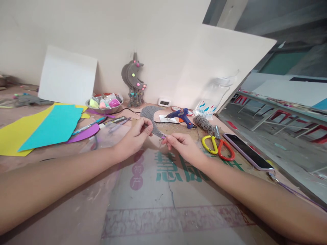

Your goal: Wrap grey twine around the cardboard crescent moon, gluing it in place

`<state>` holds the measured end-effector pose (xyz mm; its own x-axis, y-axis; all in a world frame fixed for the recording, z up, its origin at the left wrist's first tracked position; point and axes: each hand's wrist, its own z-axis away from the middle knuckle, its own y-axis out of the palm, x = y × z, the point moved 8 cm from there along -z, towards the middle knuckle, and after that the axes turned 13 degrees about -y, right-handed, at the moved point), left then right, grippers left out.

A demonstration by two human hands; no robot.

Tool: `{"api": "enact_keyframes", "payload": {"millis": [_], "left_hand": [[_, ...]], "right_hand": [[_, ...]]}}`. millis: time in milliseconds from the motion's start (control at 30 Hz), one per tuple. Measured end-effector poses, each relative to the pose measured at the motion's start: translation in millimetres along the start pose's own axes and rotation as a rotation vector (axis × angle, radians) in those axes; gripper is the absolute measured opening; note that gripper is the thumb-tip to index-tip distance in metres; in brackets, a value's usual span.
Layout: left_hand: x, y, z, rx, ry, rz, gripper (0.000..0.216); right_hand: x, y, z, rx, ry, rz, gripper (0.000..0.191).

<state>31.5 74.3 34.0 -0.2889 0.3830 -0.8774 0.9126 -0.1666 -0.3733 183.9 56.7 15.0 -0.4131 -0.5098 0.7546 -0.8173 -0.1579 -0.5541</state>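
Note:
A crescent moon shape (149, 113) wound in grey yarn is held up above the printed plastic sheet. My left hand (139, 133) pinches it along its left edge, thumb against bent fingers. At its lower tip, where a bit of purple shows, my right hand (180, 144) has its thumb and fingers closed. A strand of grey yarn (171, 190) hangs below, over the sheet. Just beyond the hands lies a blue glue gun (185, 117). A ball of grey yarn (203, 123) and scissors (217, 144) with yellow and red handles are right of my right hand.
Yellow sheets (15, 136) and a turquoise sheet (55, 127) lie left, near pens (89, 125). Behind stand a bowl (104, 109) of coloured packets, a decorated grey moon (133, 76), a small clock (164, 102) and a clear jar (211, 98). A phone (247, 151) lies at the table's right edge.

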Motion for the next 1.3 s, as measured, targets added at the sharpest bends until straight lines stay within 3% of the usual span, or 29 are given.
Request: {"api": "enact_keyframes", "payload": {"millis": [400, 600, 800, 1033, 1300], "left_hand": [[2, 1, 2, 0.006, -0.016, -0.003, 0.010], [15, 3, -3, 0.034, -0.118, 0.218, 0.032], [17, -2, -6, -0.017, -0.119, 0.239, 0.033], [14, -3, -6, -0.028, -0.163, 0.212, 0.035], [9, -4, -3, -0.025, -0.165, 0.235, 0.039]], "right_hand": [[-2, 3, 0, -0.014, 0.067, -0.050, 0.028], [5, 4, 0, 0.001, 0.070, -0.017, 0.024], [-1, 1, 0, -0.026, 0.047, -0.007, 0.020], [3, 1, 0, -0.013, 0.007, 0.057, 0.030], [4, 2, 0, -0.020, 0.009, 0.018, 0.028]]}}
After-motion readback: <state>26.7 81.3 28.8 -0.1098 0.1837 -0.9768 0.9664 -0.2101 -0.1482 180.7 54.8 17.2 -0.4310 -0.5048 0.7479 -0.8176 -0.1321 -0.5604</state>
